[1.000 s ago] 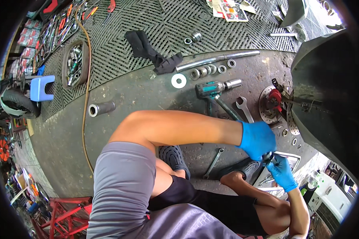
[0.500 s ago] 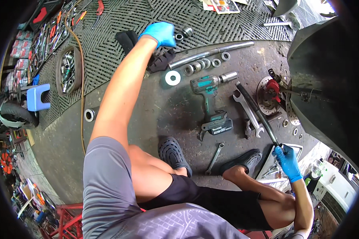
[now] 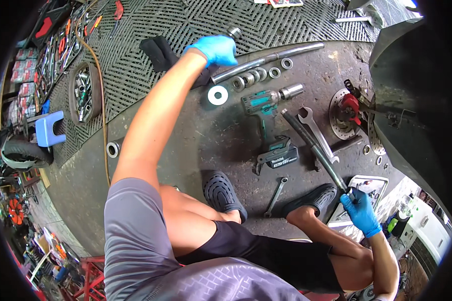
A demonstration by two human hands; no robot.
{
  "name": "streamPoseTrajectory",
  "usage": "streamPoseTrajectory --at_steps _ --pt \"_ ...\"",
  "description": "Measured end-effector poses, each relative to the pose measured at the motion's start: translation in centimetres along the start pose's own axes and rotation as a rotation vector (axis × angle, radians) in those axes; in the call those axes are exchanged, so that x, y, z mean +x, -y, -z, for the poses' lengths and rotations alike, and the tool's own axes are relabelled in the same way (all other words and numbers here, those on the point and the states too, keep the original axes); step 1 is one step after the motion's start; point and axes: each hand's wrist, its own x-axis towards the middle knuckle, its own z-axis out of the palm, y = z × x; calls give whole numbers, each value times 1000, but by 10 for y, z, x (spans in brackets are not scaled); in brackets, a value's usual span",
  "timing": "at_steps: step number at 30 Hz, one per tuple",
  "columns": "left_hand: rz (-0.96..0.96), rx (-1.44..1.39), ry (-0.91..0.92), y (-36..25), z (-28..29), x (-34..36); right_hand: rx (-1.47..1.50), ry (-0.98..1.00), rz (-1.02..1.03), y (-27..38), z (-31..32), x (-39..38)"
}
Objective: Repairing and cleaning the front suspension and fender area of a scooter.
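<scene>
My left hand [image 3: 217, 50], in a blue glove, is closed at the edge of the ribbed mat; whatever it grips is hidden. A short metal cylinder [image 3: 234, 33] lies just beyond its fingers. Below it are a long silver tube [image 3: 271, 59], a row of metal rings [image 3: 249, 78] and a flat white washer [image 3: 217, 95]. My right hand [image 3: 360, 210], also gloved, is wrapped round the lower end of a long dark tube [image 3: 314, 149] that slants up and left. Beneath the tube lies an open-ended wrench [image 3: 317, 133]. A teal cordless impact wrench [image 3: 266, 115] lies to its left.
A black cloth [image 3: 158, 52] lies left of my left hand. A combination wrench [image 3: 276, 196] lies between my feet. Bolts and sockets fill a tray [image 3: 101, 93] at left. A brake disc [image 3: 342, 113] and a large dark panel [image 3: 412, 100] stand at right.
My left hand has moved right and slightly down, covering the ring that lay beside the cylinder. The tube in my right hand has swung its far end to the left.
</scene>
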Motion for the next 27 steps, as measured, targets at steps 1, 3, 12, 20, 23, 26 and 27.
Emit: streamPoseTrajectory --at_steps 1,3,12,20,23,26,27 --pt "-80 -16 116 -4 -9 -2 50 42 -19 6 -7 5" --pt "-54 22 233 -23 -16 -13 146 105 -67 21 -24 14" --pt "102 77 -60 -36 -112 -18 580 118 -92 46 -172 49" --pt "-60 66 108 -23 -101 -24 743 110 -246 46 -229 25" --pt "-136 -96 170 2 -91 -17 754 116 -249 57 -226 28" --pt "-163 -215 189 3 -74 -22 740 104 -226 59 -228 37" --pt "-147 -255 181 1 -69 -26 718 95 -203 57 -230 40"
